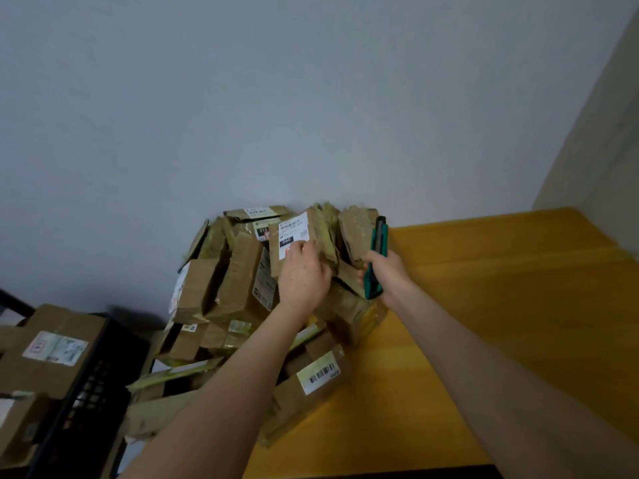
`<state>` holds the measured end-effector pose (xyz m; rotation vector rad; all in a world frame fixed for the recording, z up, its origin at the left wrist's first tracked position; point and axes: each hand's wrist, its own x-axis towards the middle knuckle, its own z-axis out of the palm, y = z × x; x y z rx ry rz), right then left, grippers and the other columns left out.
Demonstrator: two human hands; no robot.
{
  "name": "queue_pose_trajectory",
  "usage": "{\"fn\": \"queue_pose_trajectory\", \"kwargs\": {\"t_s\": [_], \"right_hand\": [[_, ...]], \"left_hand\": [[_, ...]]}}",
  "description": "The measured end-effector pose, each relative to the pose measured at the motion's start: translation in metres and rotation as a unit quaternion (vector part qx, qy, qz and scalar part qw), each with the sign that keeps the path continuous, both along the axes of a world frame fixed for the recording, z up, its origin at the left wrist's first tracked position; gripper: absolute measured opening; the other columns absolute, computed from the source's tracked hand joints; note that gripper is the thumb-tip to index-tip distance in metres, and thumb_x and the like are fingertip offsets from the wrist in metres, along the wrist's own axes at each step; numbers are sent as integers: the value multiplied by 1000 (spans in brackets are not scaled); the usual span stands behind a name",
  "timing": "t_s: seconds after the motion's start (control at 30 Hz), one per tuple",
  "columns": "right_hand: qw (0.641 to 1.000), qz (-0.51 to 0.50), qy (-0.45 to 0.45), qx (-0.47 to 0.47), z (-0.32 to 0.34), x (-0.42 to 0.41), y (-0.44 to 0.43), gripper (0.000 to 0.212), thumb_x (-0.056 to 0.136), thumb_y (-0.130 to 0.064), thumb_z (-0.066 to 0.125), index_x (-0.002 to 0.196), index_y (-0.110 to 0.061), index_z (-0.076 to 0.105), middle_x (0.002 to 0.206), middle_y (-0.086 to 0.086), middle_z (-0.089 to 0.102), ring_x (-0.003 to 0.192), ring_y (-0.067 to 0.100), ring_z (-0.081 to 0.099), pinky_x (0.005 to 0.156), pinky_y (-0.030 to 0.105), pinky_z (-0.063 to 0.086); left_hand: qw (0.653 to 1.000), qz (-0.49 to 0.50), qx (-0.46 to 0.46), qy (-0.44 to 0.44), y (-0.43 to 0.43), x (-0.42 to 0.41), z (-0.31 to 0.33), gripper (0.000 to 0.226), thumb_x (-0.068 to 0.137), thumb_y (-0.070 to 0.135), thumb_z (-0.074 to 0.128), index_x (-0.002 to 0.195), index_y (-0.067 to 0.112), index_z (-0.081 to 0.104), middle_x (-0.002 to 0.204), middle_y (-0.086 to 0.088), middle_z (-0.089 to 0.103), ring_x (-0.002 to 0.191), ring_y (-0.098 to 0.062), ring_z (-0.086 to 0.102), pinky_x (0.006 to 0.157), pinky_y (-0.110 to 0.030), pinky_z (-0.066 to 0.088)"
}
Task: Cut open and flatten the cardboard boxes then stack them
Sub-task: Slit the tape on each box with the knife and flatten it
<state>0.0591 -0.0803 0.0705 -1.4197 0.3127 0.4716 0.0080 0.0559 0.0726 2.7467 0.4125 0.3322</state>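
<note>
Left hand (304,276) grips labelled box (316,233) at frame centre, right hand (389,271) holds cutter (377,250) just beside; a slip could nick the left hand or topple the pile (235,281).

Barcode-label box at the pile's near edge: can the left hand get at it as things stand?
Probably, once freed. The left hand grips the labelled cardboard atop the pile; the barcode-label box lies uncovered just beside that forearm, nothing on top.
</note>
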Motion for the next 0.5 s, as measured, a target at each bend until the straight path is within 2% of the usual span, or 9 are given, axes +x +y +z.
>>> {"fn": "queue_pose_trajectory", "kwargs": {"t_s": [0.07,0.13,0.27,0.37,0.43,0.5], "right_hand": [[999,32,-19,-31,5,0,9,33,95,-15,58,124,-5,48,74,6,52,58,18,53,53,27,50],[997,31,-36,-65,7,4,21,32,94,-18,61,121,-4,52,77,6,54,57,16,53,48,25,49],[988,45,-70,-130,4,19,49,42,88,-20,67,125,-6,53,87,8,61,61,17,55,53,26,48],[981,59,-81,-164,-2,27,69,49,84,-26,72,126,-9,54,94,9,65,63,18,57,56,28,52],[981,59,-78,-169,-6,29,78,47,84,-26,74,124,-10,57,86,7,64,57,16,55,51,26,50],[979,35,-79,-185,-10,30,82,50,82,-27,75,126,-9,58,89,8,66,55,14,55,48,24,47]], "left_hand": [[996,59,-61,35,14,3,-1,56,93,25,56,141,5,36,143,-15,35,129,-30,40,100,-41,43],[983,100,-141,67,33,10,-7,59,92,25,56,141,4,33,143,-19,35,128,-35,41,103,-44,42],[954,135,-249,101,63,30,-26,65,87,39,61,143,12,38,140,-16,45,123,-34,48,100,-44,45],[915,172,-352,99,73,37,-33,57,89,29,62,136,4,44,132,-14,55,118,-33,55,96,-41,48],[890,192,-406,83,75,40,-34,49,87,24,60,130,1,54,127,-17,60,114,-35,58,96,-42,49],[865,217,-447,65,73,43,-33,47,86,27,57,126,3,57,127,-17,58,110,-35,59,94,-41,50]]}}
